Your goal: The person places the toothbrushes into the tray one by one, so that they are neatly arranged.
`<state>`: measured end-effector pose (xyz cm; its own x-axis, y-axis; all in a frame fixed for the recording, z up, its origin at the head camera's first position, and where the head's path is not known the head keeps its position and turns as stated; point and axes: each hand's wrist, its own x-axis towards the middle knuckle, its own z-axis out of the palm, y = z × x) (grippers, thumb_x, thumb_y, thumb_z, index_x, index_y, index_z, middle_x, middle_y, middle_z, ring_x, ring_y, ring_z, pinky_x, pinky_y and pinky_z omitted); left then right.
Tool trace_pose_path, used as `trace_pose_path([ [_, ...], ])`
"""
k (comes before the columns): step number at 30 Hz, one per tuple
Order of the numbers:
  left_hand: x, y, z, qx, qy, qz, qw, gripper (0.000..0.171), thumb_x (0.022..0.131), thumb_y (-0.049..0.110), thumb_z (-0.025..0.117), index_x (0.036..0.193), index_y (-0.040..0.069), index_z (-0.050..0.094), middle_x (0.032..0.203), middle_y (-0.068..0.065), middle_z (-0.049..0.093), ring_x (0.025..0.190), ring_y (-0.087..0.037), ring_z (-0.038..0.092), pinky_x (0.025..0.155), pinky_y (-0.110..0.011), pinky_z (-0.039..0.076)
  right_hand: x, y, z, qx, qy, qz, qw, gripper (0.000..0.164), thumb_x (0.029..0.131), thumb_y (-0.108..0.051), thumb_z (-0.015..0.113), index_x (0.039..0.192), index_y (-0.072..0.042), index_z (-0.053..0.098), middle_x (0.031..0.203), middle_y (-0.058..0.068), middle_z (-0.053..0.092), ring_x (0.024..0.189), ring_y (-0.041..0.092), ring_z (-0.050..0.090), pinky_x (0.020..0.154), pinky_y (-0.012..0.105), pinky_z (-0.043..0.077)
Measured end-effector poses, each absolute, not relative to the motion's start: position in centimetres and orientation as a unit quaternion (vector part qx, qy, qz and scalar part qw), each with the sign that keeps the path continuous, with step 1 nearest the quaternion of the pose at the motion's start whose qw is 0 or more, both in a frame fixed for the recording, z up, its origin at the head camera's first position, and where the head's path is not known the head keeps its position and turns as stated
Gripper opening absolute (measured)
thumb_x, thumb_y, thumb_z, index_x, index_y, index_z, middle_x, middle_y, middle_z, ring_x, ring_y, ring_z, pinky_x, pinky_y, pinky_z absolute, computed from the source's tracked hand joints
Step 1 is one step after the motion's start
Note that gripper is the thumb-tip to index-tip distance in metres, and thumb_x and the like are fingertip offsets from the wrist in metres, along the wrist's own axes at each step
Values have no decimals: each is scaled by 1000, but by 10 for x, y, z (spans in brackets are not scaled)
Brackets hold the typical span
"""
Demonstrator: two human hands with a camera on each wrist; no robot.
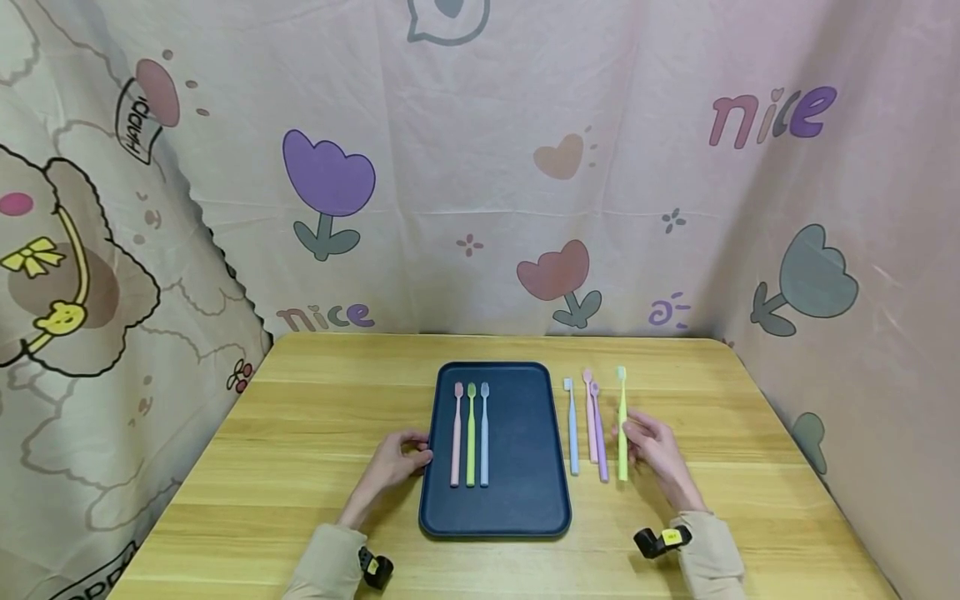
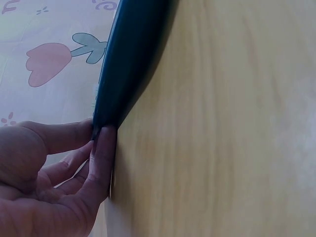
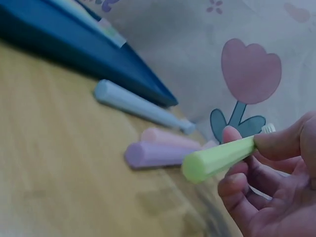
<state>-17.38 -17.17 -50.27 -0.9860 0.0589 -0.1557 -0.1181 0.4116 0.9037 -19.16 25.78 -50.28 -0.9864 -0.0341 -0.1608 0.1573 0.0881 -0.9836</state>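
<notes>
I've got pale wood-grain table to spare both sides of a navy rounded-rectangle tray, left hand pinching its left rim. Right hand pinches a lime-green toothbrush; three pastel toothbrushes sit between it and the tray's right edge.

Toothbrushes, 7 in number: smooth, opaque plastic handles with a matt to satin finish. Tray: smooth, dark, apparently plastic, with a mostly matt base. Tabletop: wood-grained, smooth, with a faint sheen. Backdrop: printed matt cloth, softly creased. Sleeves, 2: matt cloth. Wrist cameras, 2: hard, black, plastic-looking casings.
</notes>
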Motion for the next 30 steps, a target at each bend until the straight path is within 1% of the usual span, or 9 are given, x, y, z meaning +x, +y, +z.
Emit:
trace_pose_path([
  [4,-173,-171,-502,-19,836,542,81,30,92,-1,67,119,-12,64,102,-19,67,79,-18,68,71,-35,62,-192,257,-499,29,723,-684,95,58,103,-9,51,152,10,28,96,-10,74,77,3,61,67,19,52],
  [7,-173,-171,-502,-19,837,541,79,30,92,0,67,119,-12,64,102,-19,67,79,-18,68,71,-35,62,-193,255,-496,18,717,-689,107,57,101,-9,54,151,10,31,102,-4,74,82,5,65,72,22,56],
  [11,-174,-172,-503,-17,838,540,78,30,91,-1,67,119,-12,64,102,-19,68,78,-18,68,70,-34,62,-194,248,-494,6,710,-694,121,59,98,-4,57,149,13,33,107,5,73,83,10,68,74,25,59],
  [13,-174,-172,-503,-17,837,541,78,30,91,-1,67,119,-12,64,102,-19,67,78,-17,68,70,-34,62,-196,245,-493,-4,706,-696,129,60,98,-3,58,148,15,32,107,5,72,85,11,69,75,25,60],
  [16,-174,-172,-503,-18,837,542,77,29,91,-1,67,118,-12,64,102,-19,67,77,-17,68,70,-34,62,-198,238,-493,-17,696,-705,138,61,97,-2,60,147,17,31,103,5,73,88,12,70,74,24,59],
  [22,-174,-171,-503,-19,838,540,75,29,91,-1,68,118,-12,64,101,-18,68,76,-17,68,69,-33,62,-202,221,-490,-26,702,-698,137,58,95,-1,63,141,20,35,97,-2,68,78,7,65,70,23,58],
  [25,-174,-172,-503,-19,839,538,74,29,91,-1,68,118,-11,65,101,-18,68,76,-16,68,69,-33,62,-203,211,-490,-25,715,-686,134,51,94,-3,64,135,19,42,94,-5,64,74,6,62,63,22,55],
  [28,-174,-172,-504,-20,840,537,74,29,91,-1,68,118,-11,64,102,-18,68,77,-16,67,69,-31,62,-204,202,-491,-37,719,-680,142,43,96,-8,65,127,18,51,91,-4,65,67,5,57,56,20,49],
  [30,-175,-172,-504,-19,841,536,74,29,91,-1,67,119,-11,65,102,-19,68,77,-15,67,68,-30,61,-205,196,-492,-49,716,-681,149,38,98,-11,64,121,18,55,91,-4,68,66,5,59,56,19,47],
])
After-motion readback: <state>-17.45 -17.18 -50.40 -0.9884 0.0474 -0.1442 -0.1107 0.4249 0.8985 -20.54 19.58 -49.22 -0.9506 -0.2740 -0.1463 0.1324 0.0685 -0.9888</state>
